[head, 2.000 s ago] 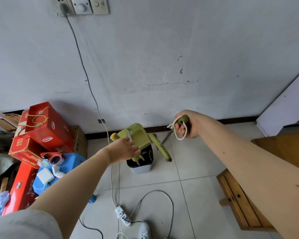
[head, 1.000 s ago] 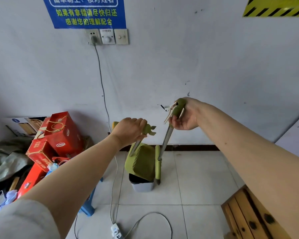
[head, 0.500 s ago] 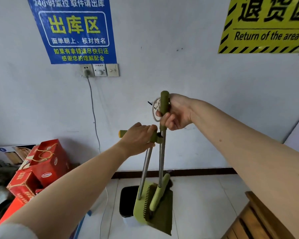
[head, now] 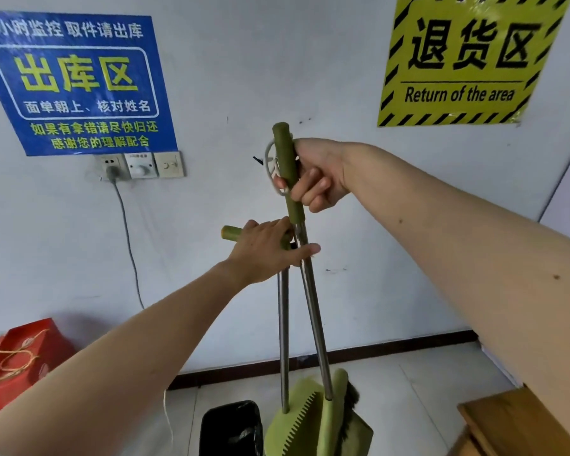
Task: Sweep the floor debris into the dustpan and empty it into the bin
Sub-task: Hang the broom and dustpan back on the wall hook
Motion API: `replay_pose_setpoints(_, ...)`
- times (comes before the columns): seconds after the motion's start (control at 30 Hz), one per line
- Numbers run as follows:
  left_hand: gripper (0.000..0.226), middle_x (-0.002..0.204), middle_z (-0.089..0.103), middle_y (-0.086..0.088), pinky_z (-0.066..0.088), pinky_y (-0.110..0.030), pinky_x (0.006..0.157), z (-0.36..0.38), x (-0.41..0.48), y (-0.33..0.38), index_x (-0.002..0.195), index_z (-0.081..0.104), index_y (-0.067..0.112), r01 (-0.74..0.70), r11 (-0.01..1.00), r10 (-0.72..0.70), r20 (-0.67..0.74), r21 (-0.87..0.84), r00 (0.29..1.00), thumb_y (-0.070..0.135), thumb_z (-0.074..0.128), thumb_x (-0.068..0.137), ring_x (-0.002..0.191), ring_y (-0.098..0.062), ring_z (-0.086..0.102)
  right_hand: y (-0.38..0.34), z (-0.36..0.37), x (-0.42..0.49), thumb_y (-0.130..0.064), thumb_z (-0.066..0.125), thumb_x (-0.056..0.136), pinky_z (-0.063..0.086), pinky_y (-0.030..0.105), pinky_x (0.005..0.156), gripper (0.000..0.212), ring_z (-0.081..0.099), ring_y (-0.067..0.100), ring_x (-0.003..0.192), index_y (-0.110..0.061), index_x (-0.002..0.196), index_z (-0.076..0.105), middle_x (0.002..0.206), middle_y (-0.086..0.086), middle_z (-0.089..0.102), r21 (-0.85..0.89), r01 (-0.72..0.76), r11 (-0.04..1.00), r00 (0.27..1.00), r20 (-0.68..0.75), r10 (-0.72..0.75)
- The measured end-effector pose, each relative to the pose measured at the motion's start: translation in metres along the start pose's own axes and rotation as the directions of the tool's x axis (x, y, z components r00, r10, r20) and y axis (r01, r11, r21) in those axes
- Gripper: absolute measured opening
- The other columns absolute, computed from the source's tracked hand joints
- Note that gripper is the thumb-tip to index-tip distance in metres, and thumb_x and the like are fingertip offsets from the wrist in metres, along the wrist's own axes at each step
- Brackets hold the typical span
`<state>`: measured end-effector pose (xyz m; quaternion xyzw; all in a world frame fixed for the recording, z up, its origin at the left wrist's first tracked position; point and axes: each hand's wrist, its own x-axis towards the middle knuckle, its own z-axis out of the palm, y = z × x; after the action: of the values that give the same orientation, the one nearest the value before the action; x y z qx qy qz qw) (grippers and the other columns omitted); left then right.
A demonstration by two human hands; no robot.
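Right hand [head: 316, 174], fingers [head: 311, 185] wrapped around the green grip of the broom [head: 310, 291], a white loop beside the knuckles. Left hand [head: 267, 250] lower down, fingers curled over the crossbar handle of the dustpan [head: 290, 422], thumb laid across the broom's metal pole. Both poles run down side by side; broom head rests against the dustpan's toothed edge. Bin [head: 231, 427], black-lined, just left of the dustpan on the floor [head: 425, 390].
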<state>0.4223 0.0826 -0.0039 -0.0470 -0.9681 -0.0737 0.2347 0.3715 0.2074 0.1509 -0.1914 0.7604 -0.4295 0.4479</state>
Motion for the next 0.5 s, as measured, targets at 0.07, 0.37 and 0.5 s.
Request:
replay_pose_setpoints(0.07, 0.049, 0.057, 0.049, 0.010, 0.039, -0.034, 0.077, 0.008, 0.021, 0.000, 0.063, 0.034, 0.027, 0.065, 0.998, -0.067, -0.111, -0.018, 0.992, 0.071, 0.043, 0.083, 0.054, -0.005, 0.047, -0.007, -0.016, 0.010, -0.033, 0.033, 0.090, 0.026, 0.016, 0.036, 0.034, 0.015, 0.010, 0.026, -0.015, 0.067, 0.050, 0.038, -0.007, 0.019, 0.002, 0.023, 1.000, 1.000, -0.009, -0.023)
replay_pose_setpoints(0.37, 0.046, 0.050, 0.047, 0.008, 0.039, -0.032, 0.075, 0.037, 0.109, -0.017, 0.054, 0.031, 0.025, 0.076, 0.997, -0.077, -0.159, -0.013, 0.984, 0.056, 0.056, 0.077, 0.046, -0.007, 0.038, -0.012, -0.089, 0.050, -0.041, 0.027, 0.094, 0.035, 0.023, 0.053, 0.045, 0.016, 0.011, 0.029, -0.012, 0.089, 0.060, 0.041, -0.005, 0.020, 0.090, 0.122, 0.988, 0.992, -0.037, -0.119)
replay_pose_setpoints(0.5, 0.042, 0.049, 0.047, 0.008, 0.038, -0.031, 0.075, 0.033, 0.138, -0.027, 0.056, 0.037, 0.026, 0.070, 0.998, -0.069, -0.162, 0.003, 0.984, 0.056, 0.055, 0.078, 0.047, -0.005, 0.040, 0.018, -0.114, 0.074, -0.046, 0.038, 0.097, 0.040, 0.026, 0.053, 0.038, 0.028, 0.014, 0.039, -0.014, 0.113, 0.053, 0.053, 0.000, 0.032, 0.271, 0.309, 0.912, 0.935, -0.262, -0.239)
